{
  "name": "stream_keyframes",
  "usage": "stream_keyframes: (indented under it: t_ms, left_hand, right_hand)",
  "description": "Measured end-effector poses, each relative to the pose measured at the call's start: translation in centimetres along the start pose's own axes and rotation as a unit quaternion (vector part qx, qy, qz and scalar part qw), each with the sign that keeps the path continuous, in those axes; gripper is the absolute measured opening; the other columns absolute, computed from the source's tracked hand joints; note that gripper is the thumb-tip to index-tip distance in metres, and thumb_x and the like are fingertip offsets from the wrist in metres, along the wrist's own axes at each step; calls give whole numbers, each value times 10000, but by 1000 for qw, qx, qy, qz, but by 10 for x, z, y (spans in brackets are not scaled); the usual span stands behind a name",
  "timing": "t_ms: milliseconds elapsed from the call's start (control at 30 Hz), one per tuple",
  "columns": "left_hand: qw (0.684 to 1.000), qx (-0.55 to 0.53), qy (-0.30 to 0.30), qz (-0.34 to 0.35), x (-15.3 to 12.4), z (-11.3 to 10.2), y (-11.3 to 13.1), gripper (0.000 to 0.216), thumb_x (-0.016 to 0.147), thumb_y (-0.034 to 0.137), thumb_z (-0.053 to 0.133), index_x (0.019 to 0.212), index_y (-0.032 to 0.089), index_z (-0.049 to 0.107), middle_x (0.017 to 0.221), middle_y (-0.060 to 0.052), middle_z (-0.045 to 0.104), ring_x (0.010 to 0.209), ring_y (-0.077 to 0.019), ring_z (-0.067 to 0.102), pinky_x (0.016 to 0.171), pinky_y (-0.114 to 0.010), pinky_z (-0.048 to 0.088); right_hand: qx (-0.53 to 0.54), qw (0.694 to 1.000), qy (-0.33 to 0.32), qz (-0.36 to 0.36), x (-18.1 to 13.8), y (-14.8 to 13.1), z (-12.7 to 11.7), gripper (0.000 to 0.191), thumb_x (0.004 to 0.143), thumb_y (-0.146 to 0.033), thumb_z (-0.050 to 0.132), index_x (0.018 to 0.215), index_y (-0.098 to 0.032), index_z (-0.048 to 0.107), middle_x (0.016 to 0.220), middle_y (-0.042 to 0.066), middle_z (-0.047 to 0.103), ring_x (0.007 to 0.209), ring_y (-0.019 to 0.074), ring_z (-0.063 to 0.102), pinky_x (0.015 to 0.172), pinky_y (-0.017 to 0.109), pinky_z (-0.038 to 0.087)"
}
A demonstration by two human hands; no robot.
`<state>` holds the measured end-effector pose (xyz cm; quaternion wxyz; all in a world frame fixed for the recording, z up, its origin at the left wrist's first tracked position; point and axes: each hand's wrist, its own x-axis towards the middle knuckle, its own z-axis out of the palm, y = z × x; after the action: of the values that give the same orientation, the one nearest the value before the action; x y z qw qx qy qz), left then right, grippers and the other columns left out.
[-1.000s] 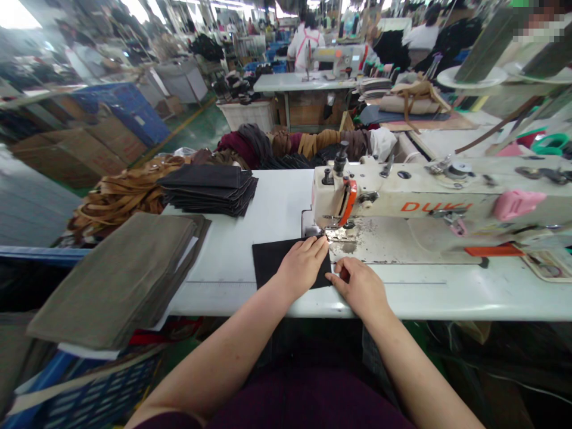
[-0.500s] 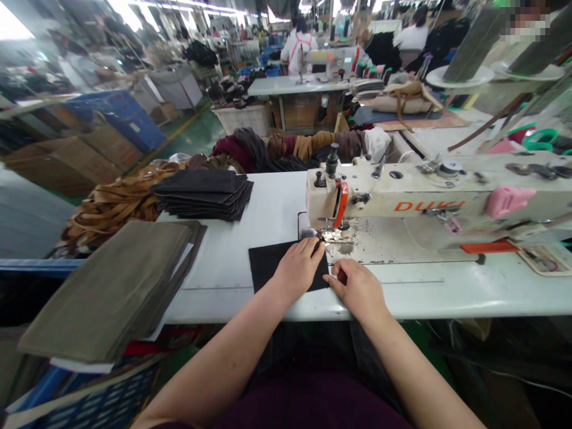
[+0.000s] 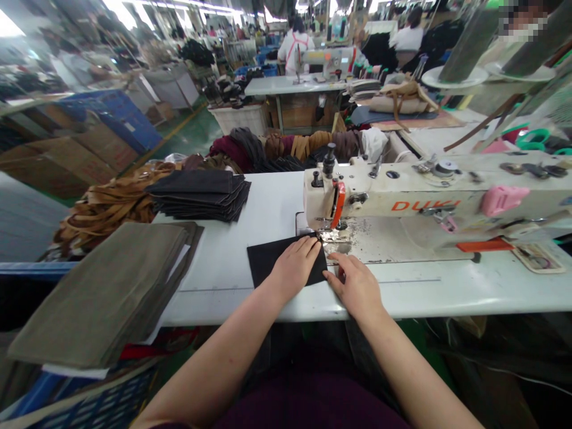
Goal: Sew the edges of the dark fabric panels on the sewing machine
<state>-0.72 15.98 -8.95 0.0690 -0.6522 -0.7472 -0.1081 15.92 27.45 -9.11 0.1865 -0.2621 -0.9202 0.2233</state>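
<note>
A black fabric piece (image 3: 267,261) lies flat on the white sewing table (image 3: 250,286), its right end under the presser foot of a white sewing machine (image 3: 402,190). My left hand (image 3: 295,267) lies flat on the fabric, fingers stretched toward the needle. My right hand (image 3: 355,285) rests at the fabric's right near corner, fingers together and extended, touching its edge beside the needle plate.
A stack of black fabric pieces (image 3: 200,192) sits at the table's far left. Olive-grey panels (image 3: 107,292) overhang the left edge above a blue crate (image 3: 84,399). Brown straps (image 3: 107,205) pile behind. Other workstations and people stand further back.
The black fabric and both hands sit slightly farther in toward the needle than before; the view has shifted a little. The hands keep the same pose.
</note>
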Motion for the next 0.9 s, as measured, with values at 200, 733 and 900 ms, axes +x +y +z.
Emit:
stream_keyframes:
  t_ms: [200, 733, 900]
  left_hand:
    - [996, -48, 67, 47, -30, -7, 17, 274, 1043, 181, 441, 1200, 114, 656, 1218, -120, 662, 1128, -243, 614, 1037, -390, 519]
    - [994, -79, -1, 71, -30, -3, -4, 386, 1054, 151, 385, 1391, 110, 570, 1444, -113, 567, 1383, -238, 474, 1203, -418, 377]
    - [995, -84, -12, 59, -19, -1, -13, 428, 1037, 121, 367, 1429, 147, 538, 1483, -100, 537, 1413, -228, 448, 1210, -425, 354]
  right_hand:
    - [11, 999, 13, -48, 3, 8, 7, 365, 938, -360, 688, 1287, -256, 680, 861, 33, 577, 836, 211, 556, 846, 339, 451]
    - [-48, 998, 13, -45, 7, 6, 15, 373, 997, -355, 578, 1353, -277, 656, 891, 46, 560, 856, 205, 539, 862, 345, 427]
    - [-87, 995, 8, -49, 9, 2, 13, 398, 1004, -336, 547, 1387, -265, 627, 887, 48, 545, 842, 207, 519, 826, 336, 415]
